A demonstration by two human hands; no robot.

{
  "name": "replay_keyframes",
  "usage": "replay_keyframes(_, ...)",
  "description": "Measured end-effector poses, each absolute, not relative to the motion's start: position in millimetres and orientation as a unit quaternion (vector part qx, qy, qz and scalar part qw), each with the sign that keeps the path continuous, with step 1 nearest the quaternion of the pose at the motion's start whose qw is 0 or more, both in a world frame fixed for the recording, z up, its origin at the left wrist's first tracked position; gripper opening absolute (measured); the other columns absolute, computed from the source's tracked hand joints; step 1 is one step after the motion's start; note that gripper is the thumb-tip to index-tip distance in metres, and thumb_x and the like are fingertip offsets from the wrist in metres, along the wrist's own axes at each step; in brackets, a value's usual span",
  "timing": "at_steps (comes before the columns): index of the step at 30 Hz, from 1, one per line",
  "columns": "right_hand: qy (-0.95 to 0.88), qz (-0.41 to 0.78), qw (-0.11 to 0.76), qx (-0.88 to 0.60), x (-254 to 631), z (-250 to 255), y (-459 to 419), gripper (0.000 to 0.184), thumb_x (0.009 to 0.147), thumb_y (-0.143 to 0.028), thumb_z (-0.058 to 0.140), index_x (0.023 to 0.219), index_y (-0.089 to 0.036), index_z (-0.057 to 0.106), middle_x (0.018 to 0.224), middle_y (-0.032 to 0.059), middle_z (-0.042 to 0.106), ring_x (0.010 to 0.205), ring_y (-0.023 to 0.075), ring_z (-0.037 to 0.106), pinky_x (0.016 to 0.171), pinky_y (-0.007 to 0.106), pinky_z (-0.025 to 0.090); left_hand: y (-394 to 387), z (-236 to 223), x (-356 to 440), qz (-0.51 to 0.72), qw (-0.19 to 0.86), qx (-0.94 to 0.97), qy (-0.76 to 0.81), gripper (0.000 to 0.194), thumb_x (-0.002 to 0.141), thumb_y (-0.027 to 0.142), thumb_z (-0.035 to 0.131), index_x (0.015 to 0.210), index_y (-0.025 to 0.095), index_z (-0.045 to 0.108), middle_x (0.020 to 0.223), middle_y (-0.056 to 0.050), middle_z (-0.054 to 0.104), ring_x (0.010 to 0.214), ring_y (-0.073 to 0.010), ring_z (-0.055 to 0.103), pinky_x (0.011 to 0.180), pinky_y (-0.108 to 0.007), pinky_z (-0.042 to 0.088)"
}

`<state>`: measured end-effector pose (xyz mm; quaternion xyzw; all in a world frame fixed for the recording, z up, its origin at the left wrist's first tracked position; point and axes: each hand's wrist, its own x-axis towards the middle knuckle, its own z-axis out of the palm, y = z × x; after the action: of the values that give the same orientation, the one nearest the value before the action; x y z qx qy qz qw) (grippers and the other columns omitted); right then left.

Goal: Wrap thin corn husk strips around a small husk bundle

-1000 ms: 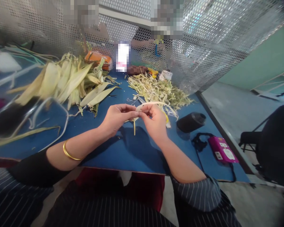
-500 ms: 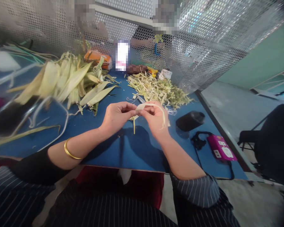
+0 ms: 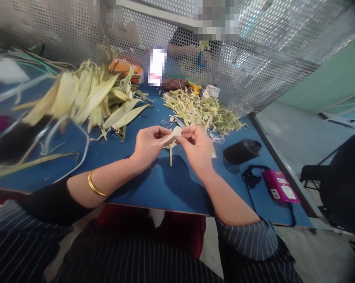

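Observation:
A pale piece of corn husk (image 3: 175, 133) is pinched between my two hands above the blue table (image 3: 136, 188). My left hand (image 3: 148, 147) is closed on its left side, and a narrow tail of the husk lies along the thumb. On the other side my right hand (image 3: 197, 149) grips it between thumb and curled fingers. Just below the fingertips, a thin yellowish strip (image 3: 171, 156) points down toward me; whether it joins the held husk I cannot tell. Beyond my right hand spreads a heap of shredded husk scraps (image 3: 201, 110).
Whole dried corn husks (image 3: 89, 94) are piled at the left rear. A black thread cone (image 3: 242, 151) and a magenta box (image 3: 281, 186) with a black strap sit at the right. A lit phone (image 3: 157, 67) stands against the perforated metal screen (image 3: 248, 74); a person is behind it.
The husk's loose tail, which curved over my right hand, now lies to the left along my left thumb. Both hands stay close together. The whole view has shifted slightly.

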<state>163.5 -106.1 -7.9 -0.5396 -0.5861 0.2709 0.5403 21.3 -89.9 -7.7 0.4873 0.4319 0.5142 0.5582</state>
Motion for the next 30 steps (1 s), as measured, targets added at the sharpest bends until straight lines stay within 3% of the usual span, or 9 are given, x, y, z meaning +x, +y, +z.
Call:
replay_keyframes(9,-0.569,0.398,0.502,-0.516,174.2,-7.4,-98.5,0.027,0.07,-0.027,0.071,0.087,-0.021,0.05,0.068,-0.0036,0.064,0.056,0.013,0.061,0.061,0.031,0.052,-84.7,1.5,10.5,0.421,0.589,0.543,0.425,0.018,0.064,0.026,0.074,0.074,0.013,0.07,0.066,-0.001,0.065,0.056,-0.0073,0.052,0.057,-0.022,0.044)
replay_keyframes(12,-0.608,0.347,0.513,-0.496,174.0,-8.9,-100.0,0.023,0.073,-0.027,0.069,0.083,-0.022,0.048,0.068,-0.0048,0.061,0.059,0.0127,0.062,0.063,0.03,0.051,-84.0,4.5,9.8,0.434,0.609,0.509,0.426,0.016,0.062,0.023,0.075,0.071,0.013,0.068,0.062,0.001,0.062,0.053,-0.0062,0.05,0.057,-0.022,0.043)
replay_keyframes(17,-0.744,0.1,0.467,-0.467,172.2,-4.3,-108.3,0.003,0.084,-0.022,0.058,0.082,-0.023,0.057,0.081,0.0001,0.063,0.076,0.0141,0.06,0.073,0.031,0.049,-81.1,0.5,9.2,0.445,0.676,0.428,0.403,0.015,0.062,0.022,0.076,0.071,0.013,0.067,0.066,0.0,0.062,0.056,-0.0069,0.053,0.058,-0.022,0.044)
replay_keyframes(20,-0.79,0.013,0.434,-0.433,173.1,-2.6,-109.1,0.011,0.088,-0.02,0.053,0.092,-0.025,0.062,0.089,0.0026,0.064,0.083,0.0157,0.06,0.074,0.032,0.049,-80.4,-1.1,8.7,0.446,0.692,0.408,0.395,0.017,0.061,0.02,0.077,0.074,0.013,0.069,0.066,-0.001,0.063,0.058,-0.0076,0.054,0.059,-0.023,0.045)
replay_keyframes(24,-0.797,-0.018,0.436,-0.418,174.7,-4.8,-106.2,0.011,0.088,-0.02,0.055,0.092,-0.025,0.063,0.089,0.0034,0.064,0.082,0.016,0.061,0.073,0.032,0.049,-82.1,-0.2,8.7,0.443,0.698,0.393,0.402,0.021,0.061,0.021,0.077,0.078,0.013,0.07,0.071,-0.003,0.065,0.061,-0.0088,0.056,0.062,-0.024,0.046)
replay_keyframes(30,-0.772,0.051,0.449,-0.446,172.5,-8.2,-104.8,0.007,0.087,-0.019,0.055,0.085,-0.023,0.061,0.085,0.0017,0.063,0.078,0.0149,0.059,0.071,0.03,0.048,-84.8,1.5,11.0,0.433,0.702,0.392,0.408,0.016,0.066,0.022,0.074,0.077,0.013,0.069,0.073,-0.003,0.065,0.067,-0.0104,0.058,0.059,-0.022,0.046)
